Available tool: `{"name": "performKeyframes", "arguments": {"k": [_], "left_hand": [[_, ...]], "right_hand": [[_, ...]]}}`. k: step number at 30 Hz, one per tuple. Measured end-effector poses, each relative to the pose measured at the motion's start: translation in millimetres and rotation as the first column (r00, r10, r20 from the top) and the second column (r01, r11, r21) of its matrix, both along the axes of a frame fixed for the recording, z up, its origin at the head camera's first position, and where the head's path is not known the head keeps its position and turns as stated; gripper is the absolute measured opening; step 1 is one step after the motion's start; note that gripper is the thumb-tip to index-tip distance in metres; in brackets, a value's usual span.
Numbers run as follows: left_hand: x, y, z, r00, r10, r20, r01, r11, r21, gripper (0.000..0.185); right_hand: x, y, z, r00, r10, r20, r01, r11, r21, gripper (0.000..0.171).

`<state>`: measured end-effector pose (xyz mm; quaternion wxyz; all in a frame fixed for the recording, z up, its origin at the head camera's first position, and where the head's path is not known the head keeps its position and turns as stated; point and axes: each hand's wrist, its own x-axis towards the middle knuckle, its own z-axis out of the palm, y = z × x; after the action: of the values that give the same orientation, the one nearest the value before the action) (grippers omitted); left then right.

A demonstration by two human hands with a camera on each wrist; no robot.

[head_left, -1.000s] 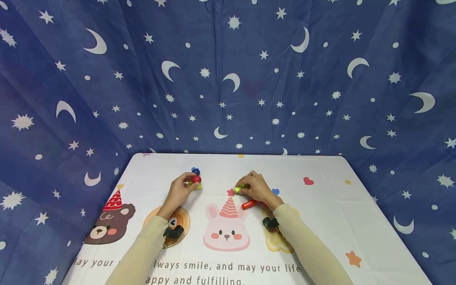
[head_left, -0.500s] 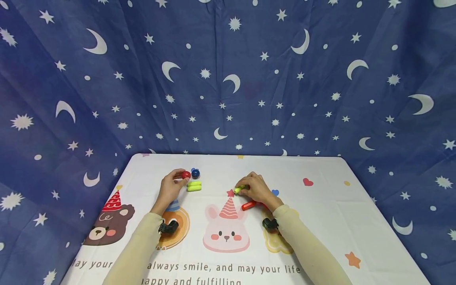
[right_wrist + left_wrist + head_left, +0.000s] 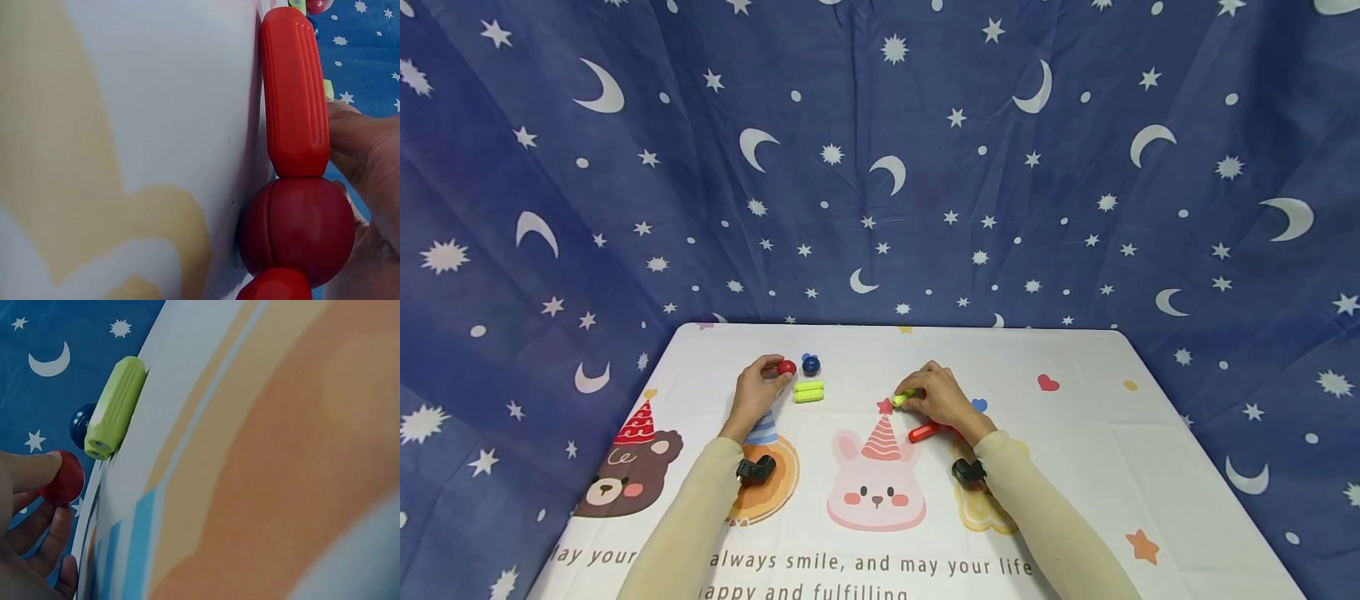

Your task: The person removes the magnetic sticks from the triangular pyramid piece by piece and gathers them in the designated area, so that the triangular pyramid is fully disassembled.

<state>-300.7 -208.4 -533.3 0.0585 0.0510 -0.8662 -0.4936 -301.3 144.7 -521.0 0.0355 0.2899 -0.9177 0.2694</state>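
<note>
My left hand [image 3: 756, 393] pinches a red ball [image 3: 786, 367] between thumb and fingers, also seen in the left wrist view. To its right sits a dark blue ball [image 3: 811, 365]. Two yellow-green ribbed rods [image 3: 808, 392] lie side by side just in front of that ball. My right hand [image 3: 938, 398] pinches another yellow-green rod [image 3: 902, 400], mostly covered by the fingers. Close to the right wrist lies a red ribbed rod [image 3: 294, 94], touching a dark red ball [image 3: 297, 228]. A second red piece [image 3: 275, 286] meets the ball's other side, cut off by the frame.
The table wears a white cloth [image 3: 1067, 500] printed with cartoon animals and lettering. A blue curtain [image 3: 880, 225] with moons and stars stands behind the table's far edge and along its sides. Black straps with cameras sit on both wrists.
My left hand has moved left and slightly away with the red ball, from over the two yellow-green rods, which now show fully. The right hand has stayed in place.
</note>
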Motion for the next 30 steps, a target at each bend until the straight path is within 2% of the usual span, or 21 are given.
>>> {"name": "performKeyframes", "arguments": {"k": [15, 30], "left_hand": [[-13.2, 6, -3.3, 0.999, -0.034, 0.007, 0.034, 0.998, -0.052, 0.042], [-11.6, 4, -2.6, 0.999, -0.032, 0.013, 0.032, 0.999, -0.040, 0.044]], "right_hand": [[-0.1, 2, -1.2, 1.000, -0.002, -0.011, 0.002, 1.000, 0.007, 0.021], [0.0, 1, -1.8, 1.000, -0.014, 0.003, 0.014, 1.000, 0.015, 0.021]]}}
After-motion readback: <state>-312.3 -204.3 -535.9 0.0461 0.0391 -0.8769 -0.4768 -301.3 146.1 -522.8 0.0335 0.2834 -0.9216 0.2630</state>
